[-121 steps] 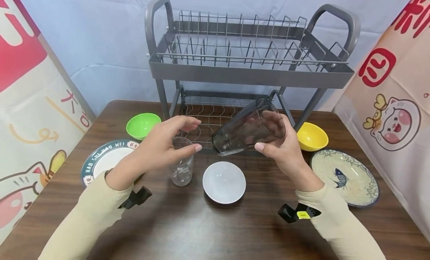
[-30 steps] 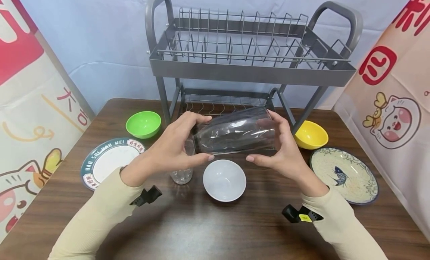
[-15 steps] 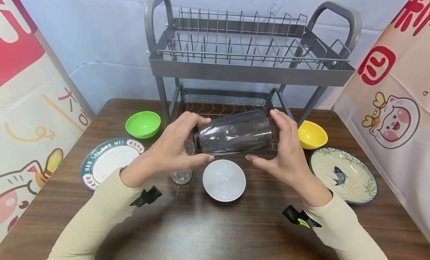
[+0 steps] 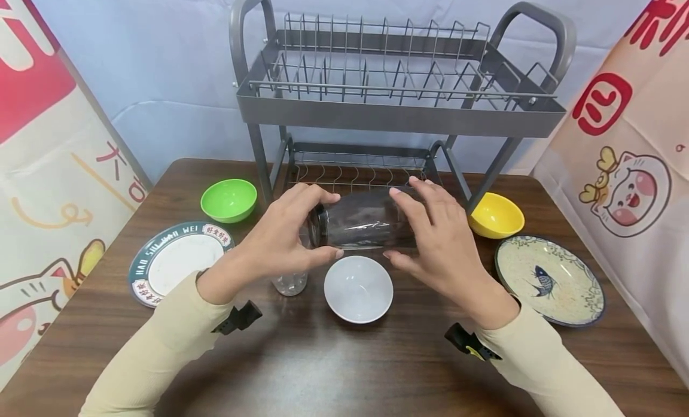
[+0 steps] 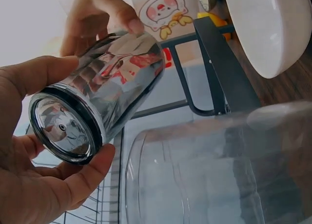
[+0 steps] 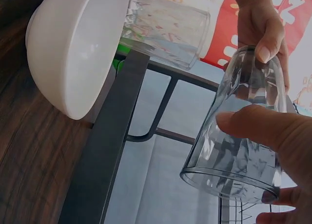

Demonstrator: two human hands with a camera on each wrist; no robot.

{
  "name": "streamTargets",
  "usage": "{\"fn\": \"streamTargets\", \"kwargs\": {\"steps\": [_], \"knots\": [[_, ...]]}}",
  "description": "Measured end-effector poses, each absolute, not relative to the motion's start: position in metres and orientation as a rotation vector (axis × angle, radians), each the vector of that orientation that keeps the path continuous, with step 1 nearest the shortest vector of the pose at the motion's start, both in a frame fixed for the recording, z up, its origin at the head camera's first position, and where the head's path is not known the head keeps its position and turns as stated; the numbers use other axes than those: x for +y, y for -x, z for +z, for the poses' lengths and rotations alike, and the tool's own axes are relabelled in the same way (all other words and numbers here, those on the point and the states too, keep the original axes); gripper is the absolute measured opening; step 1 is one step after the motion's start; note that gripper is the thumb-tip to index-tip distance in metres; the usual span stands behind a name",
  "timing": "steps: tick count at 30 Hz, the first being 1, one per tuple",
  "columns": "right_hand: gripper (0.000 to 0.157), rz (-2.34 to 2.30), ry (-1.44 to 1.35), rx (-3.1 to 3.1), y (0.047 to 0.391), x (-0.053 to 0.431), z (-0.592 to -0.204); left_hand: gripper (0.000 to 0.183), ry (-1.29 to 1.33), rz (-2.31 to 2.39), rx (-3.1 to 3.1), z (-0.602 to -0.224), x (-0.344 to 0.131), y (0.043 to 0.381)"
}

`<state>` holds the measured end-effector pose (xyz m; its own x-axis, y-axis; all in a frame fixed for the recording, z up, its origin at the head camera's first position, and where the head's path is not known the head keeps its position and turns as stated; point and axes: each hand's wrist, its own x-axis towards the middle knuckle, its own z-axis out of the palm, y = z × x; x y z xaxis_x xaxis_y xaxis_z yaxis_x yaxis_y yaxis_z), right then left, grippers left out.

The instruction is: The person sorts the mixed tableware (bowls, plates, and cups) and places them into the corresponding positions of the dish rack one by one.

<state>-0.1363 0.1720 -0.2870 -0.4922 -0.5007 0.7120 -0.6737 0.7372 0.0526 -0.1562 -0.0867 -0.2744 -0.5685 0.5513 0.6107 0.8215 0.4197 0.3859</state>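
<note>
A smoky dark drinking glass [image 4: 357, 222] lies nearly level in the air between both hands, above the white bowl [image 4: 357, 289]. My left hand [image 4: 282, 234] grips its thick base end, thumb below and fingers above in the head view. Around the mouth end curves my right hand [image 4: 447, 243], its thumb along the near side and fingers over the top. The right wrist view shows the thumb across the glass wall [image 6: 234, 155] near the rim. Behind the left hand stands a clear glass [image 4: 290, 283] on the table, its upper part mostly hidden.
A grey two-tier dish rack [image 4: 401, 115] stands at the back. On the left are a green bowl [image 4: 228, 200] and a green-rimmed plate [image 4: 180, 261]. To the right sit a yellow bowl [image 4: 497, 215] and an oval fish-patterned plate [image 4: 565, 279].
Earlier the right hand alone held the dark glass slanted. The left hand then took its base. Half a second ago the right fingers were spread wider; now they have moved left, around the glass.
</note>
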Motion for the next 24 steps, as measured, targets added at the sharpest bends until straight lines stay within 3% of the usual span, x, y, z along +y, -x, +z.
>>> {"fn": "streamTargets", "kwargs": {"steps": [8, 24], "knots": [[0.104, 0.199, -0.947, -2.329, 0.139, 0.165, -0.289, 0.062, 1.204, -0.888, -2.297, -0.276, -0.083, 0.153], [0.094, 0.194, -1.020, -2.315, 0.143, 0.161, -0.293, 0.061, 1.226, -0.852, -2.315, -0.276, -0.084, 0.153]]}}
